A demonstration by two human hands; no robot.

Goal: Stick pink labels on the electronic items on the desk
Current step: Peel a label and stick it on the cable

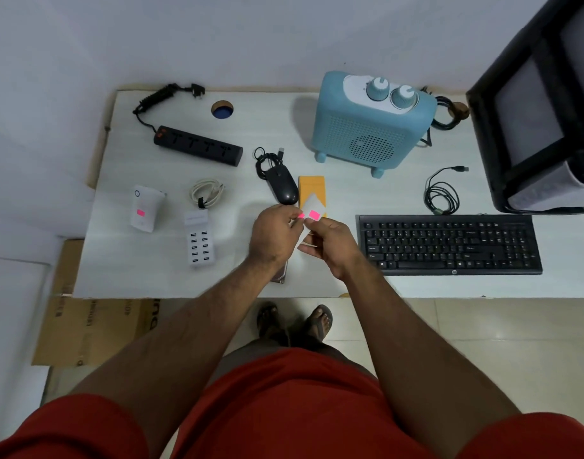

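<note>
I see the left hand [275,235] pinching a pink label [300,216] at its fingertips, just beside the label sheet [312,210]. Right hand [332,241] grips that sheet above the desk [118,276], near the black mouse [282,187].

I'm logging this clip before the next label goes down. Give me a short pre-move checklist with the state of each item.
1. Label being peeled: ok. The left hand pinches a pink label at the edge of the backing sheet.
2. Sheet held: ok, in the right hand.
3. Spare label on the sheet: ok, one pink label remains.
4. Label fully free of the sheet: cannot tell.
5. Items already labelled: only the white device shows one.
6. Nearest unlabelled target: ok, the mouse lies just beyond the hands, uncovered.
</note>
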